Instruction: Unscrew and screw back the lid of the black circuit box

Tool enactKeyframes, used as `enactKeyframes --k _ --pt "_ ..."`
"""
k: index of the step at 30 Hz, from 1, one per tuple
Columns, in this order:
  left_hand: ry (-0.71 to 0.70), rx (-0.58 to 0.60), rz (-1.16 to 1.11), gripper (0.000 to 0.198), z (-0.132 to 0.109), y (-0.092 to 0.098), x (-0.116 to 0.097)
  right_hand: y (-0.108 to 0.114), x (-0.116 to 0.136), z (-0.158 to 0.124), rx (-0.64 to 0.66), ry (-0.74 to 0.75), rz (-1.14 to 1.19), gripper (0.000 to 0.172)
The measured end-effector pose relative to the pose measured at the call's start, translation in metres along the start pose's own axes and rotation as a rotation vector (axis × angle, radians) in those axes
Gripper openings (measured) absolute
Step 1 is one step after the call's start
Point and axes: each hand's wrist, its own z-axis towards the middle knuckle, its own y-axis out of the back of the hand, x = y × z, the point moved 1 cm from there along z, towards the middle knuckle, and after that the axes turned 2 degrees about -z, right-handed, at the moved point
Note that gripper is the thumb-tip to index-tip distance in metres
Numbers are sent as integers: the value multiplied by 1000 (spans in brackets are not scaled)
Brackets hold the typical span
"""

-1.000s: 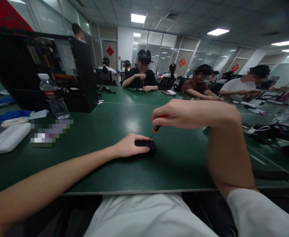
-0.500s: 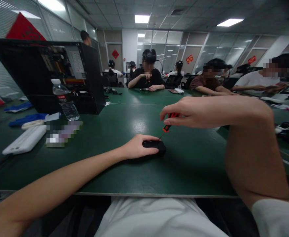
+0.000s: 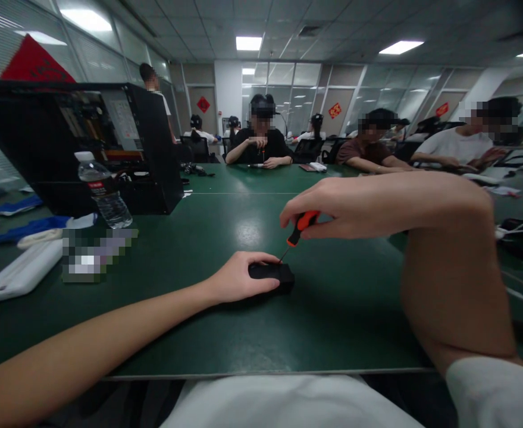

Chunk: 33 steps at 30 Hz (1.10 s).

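- Nearest, a white garment shows below the edge of the green surface.
- The left hand is wrapped round a black block – thumb along the near side, fingers on the far side – and the block lies on the surface, in front of the person.
- The right hand, wrist sharply bent, grips an orange-and-black screwdriver by its handle, above and to the right of the block.
- The screwdriver tilts, its thin shaft running down to the block's top by the left fingers; what the tip meets is too small to tell.
- Off to the left lie a white device, a blurred-out item and blue gloves.
- Behind them a clear bottle leans in view, just before an open black computer case.
- Across the surface sits a co-worker in black, with others seated to the right.
- Farther back, red decorations hang on the walls.
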Motion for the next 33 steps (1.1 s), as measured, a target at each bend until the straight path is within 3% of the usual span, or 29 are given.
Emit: enactKeyframes --k 3,10,15,21,33 --pt "9 -3 59 46 -3 3 -4 3 0 6 42 -18 45 35" --pt "-25 53 160 57 -6 11 -6 1 -4 15 -1 -79 45 35" --pt "2 47 111 48 -11 14 5 -1 -1 16 -66 88 46 36" --pt "4 72 102 47 -10 15 5 -1 4 17 -71 95 26 22" --pt "12 66 61 49 -7 13 7 3 19 19 -80 253 35 23"
